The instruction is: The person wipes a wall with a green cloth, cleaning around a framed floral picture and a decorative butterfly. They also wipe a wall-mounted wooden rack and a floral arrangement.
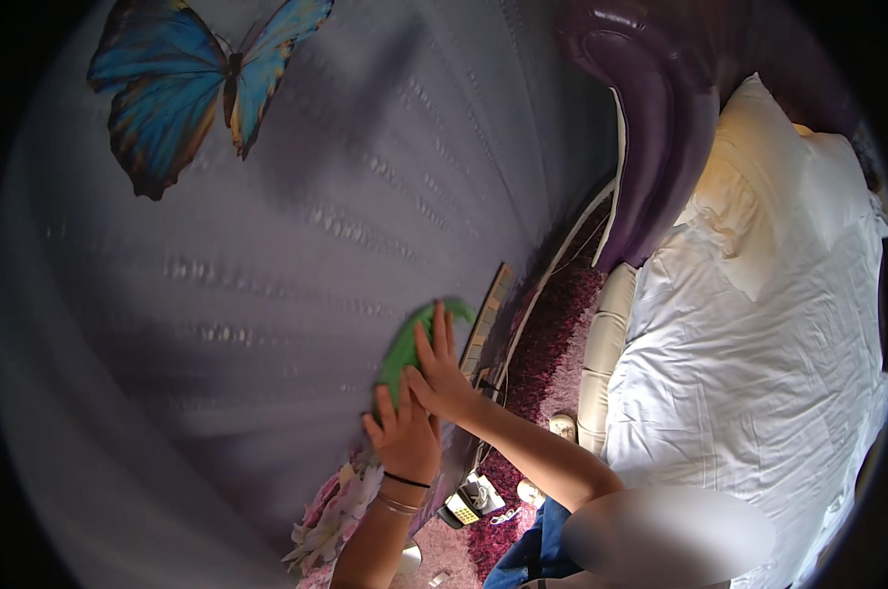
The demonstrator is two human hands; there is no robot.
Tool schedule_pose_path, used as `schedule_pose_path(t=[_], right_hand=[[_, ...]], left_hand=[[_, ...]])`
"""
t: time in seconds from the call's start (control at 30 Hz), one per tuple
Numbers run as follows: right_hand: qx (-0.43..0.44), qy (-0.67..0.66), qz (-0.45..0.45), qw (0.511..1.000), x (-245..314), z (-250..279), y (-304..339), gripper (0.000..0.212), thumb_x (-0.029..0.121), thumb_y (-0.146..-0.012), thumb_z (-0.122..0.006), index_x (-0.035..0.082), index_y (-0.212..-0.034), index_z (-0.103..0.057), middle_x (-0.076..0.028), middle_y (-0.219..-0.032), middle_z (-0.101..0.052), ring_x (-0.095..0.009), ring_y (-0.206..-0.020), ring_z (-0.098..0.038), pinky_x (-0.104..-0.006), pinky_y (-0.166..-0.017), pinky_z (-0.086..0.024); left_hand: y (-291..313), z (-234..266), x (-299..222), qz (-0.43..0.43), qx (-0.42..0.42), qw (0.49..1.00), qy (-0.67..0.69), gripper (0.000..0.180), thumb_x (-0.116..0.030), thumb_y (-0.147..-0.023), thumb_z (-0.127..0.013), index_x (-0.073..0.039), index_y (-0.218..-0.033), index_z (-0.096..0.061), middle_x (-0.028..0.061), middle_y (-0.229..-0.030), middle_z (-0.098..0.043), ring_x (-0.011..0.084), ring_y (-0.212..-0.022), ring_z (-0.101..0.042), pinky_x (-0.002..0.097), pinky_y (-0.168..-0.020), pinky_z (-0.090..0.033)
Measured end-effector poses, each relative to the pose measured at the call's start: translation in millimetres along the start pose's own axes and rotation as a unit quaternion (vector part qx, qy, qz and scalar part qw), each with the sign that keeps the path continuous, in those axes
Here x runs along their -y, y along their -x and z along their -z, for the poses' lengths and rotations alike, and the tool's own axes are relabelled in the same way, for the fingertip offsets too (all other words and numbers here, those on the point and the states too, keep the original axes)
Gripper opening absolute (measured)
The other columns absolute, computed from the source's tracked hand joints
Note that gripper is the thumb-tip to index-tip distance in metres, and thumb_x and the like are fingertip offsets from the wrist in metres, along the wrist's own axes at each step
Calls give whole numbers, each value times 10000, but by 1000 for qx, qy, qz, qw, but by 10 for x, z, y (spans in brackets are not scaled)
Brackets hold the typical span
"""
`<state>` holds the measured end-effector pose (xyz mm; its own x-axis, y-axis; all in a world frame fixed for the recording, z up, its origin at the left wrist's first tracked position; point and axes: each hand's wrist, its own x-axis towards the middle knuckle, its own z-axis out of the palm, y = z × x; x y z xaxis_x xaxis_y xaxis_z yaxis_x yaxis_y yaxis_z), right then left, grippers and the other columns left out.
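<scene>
Pressing green, oblong cloth [403,348] against grey-purple patterned wall [267,250], 12 o'clock from left grip [409,447], 11 from right grip [442,388], opened flat, clutching nothing. Probably light, floppy; pin mid-cloth tbh.

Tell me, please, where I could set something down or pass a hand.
Set down: white sheet below the pillows. Pass a hand: wall between butterfly and green cloth. Crowded: that cloth, under left hand and right hand; carpet around the yellow-keyed device.
</scene>
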<state>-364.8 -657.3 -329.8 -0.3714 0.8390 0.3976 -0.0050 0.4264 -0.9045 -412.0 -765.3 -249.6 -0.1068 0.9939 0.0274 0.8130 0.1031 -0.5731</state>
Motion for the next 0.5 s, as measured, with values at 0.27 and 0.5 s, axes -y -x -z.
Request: schedule_pose_path(t=[0.27,0.5], right_hand=[[-49,112,237,964,1084,784,-1537,583,444,-830,-579,229,-1365,-492,-219,-1579,-6,-578,-1382,36,-676,-1063,-103],[-115,15,107,987,-466,483,-991,670,329,-872,-566,221,-1482,-309,-201,-1582,42,-556,-1393,41,-650,-1084,-115]], left_hand=[[-897,1022,240,201,-121,972,-17,874,-499,-844,-576,-23,-1486,-222,225,-1515,-211,564,-1300,-239,720,-960,-236],[-1011,34,-223,0,-110,994,18,792,-483,-796,-628,-50,-1415,-391,103,-1493,-325,433,-1329,-294,600,-924,-318]])
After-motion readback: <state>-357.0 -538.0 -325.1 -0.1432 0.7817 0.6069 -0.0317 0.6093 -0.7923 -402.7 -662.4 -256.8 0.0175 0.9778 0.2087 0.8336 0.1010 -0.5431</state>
